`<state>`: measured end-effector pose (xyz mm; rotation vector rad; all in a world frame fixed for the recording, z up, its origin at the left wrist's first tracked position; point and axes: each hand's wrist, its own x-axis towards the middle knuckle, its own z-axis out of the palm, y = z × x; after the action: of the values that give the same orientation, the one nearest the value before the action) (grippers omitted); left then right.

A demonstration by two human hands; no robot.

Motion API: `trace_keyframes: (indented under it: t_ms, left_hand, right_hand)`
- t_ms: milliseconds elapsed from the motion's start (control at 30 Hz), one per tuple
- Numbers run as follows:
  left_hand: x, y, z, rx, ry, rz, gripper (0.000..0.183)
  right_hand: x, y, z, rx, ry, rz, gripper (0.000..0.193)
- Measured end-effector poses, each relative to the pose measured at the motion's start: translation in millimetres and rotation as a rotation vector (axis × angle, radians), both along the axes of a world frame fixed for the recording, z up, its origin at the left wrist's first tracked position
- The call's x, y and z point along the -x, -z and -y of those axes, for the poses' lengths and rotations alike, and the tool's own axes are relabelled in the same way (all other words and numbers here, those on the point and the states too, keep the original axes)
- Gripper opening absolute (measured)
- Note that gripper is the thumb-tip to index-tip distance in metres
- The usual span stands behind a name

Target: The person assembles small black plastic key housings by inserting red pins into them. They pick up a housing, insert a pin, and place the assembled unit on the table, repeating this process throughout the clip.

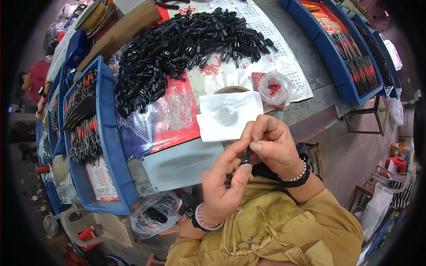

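Above the front edge of the table, my left hand (pixel 219 184) is closed round a slim black stick-like part (pixel 246 157), its lower end poking out below the fingers. Thumb and forefinger of my right hand (pixel 277 148) are pinched at the part's upper tip, where a speck of red shows; whether a separate small piece is between them I cannot make out. Just beyond the hands lies a white paper sheet (pixel 228 113) with a grey smudge. A clear plastic bag of small red pieces (pixel 275 88) rests at its right.
A large heap of black plastic parts (pixel 191 48) covers the far table. Blue trays of black-and-red parts stand left (pixel 104 146) and right (pixel 350 75). A grey-white board (pixel 186 164) lies near the front edge, with a clear plastic bag (pixel 155 215) below it. At far left is another person (pixel 37 82).
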<state>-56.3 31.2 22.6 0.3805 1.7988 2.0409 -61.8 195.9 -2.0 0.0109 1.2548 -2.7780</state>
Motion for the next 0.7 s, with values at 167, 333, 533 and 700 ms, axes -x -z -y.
trace_keyframes:
  t_ms: [167, 333, 533, 700]
  left_hand:
    - [-5.7, -2.0, -0.6, -0.014, -0.072, 0.068, 0.039]
    - [-5.8, -1.0, 2.5, -0.032, -0.097, 0.032, 0.037]
    - [-3.6, -1.2, 5.9, -0.043, -0.027, 0.096, 0.037]
    - [-6.3, -2.7, 5.8, -0.114, -0.04, 0.194, 0.033]
  right_hand:
    - [-3.2, -3.0, -0.3, -0.091, 0.056, 0.065, 0.014]
    - [-1.9, -5.8, -3.0, -0.258, 0.146, 0.068, 0.012]
    - [-5.9, -17.2, -2.6, -0.355, 0.094, 0.141, 0.011]
    - [-5.2, -13.7, -0.6, -0.354, 0.021, 0.098, 0.01]
